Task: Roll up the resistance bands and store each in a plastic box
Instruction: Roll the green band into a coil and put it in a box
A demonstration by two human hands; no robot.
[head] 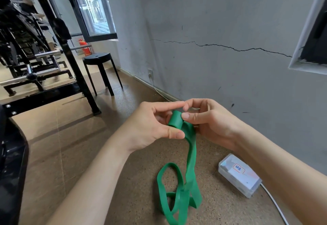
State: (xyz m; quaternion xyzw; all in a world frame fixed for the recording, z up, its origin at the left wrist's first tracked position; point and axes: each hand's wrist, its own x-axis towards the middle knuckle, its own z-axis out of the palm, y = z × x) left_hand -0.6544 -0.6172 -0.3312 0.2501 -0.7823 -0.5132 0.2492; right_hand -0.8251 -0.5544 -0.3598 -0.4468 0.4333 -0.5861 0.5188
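Note:
A green resistance band [190,170] hangs from my hands down to the speckled floor, where its loose end lies in loops. Its upper end is wound into a small tight roll [175,121] between my hands. My left hand [150,125] pinches the roll between thumb and fingers. My right hand [208,118] holds the roll's other side with thumb and curled fingers. A clear plastic box [238,174] with its lid on and a white label lies on the floor at the lower right, under my right forearm.
A grey cracked wall runs along the right. A white cable [276,205] trails past the box. A black stool [100,69] stands ahead on the left, with a black weight rack [58,62] and barbells behind it. A black bench edge [12,162] is at far left.

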